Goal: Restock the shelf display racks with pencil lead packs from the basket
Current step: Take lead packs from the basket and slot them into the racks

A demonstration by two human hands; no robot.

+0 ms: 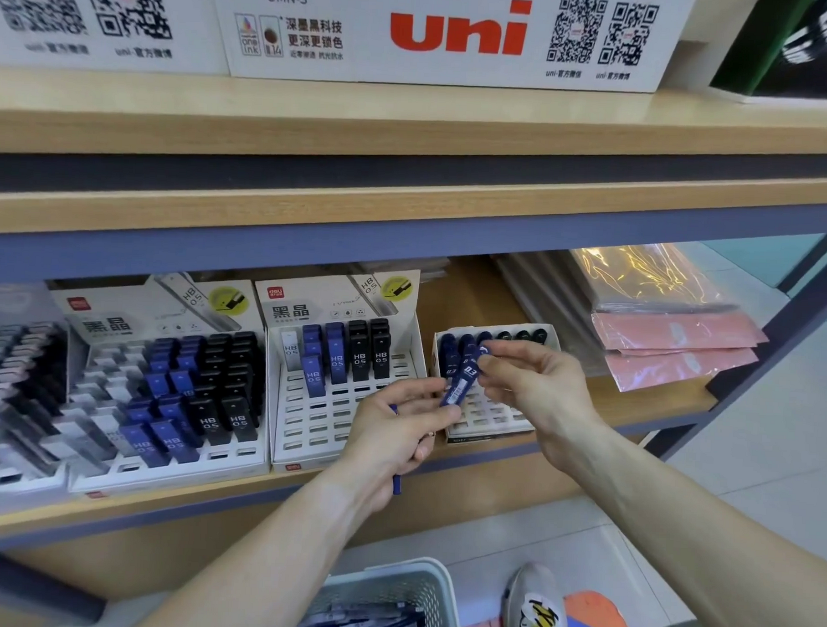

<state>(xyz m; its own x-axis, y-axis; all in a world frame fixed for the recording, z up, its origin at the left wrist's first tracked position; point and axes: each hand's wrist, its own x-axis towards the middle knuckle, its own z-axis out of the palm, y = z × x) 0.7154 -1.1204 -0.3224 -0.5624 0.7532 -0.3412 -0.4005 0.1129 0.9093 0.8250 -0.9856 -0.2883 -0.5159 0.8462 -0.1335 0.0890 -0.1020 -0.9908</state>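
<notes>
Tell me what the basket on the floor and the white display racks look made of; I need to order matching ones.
The basket looks like moulded plastic, pale and matte, with a perforated mesh wall and a thick rim. The display racks look like printed cardboard: flat folded panels, cut slots and a printed header, though thin plastic can't be ruled out.

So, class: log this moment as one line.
left hand: holds blue packs | right hand: pinches blue lead pack | over small rack | basket: still stocked
</notes>
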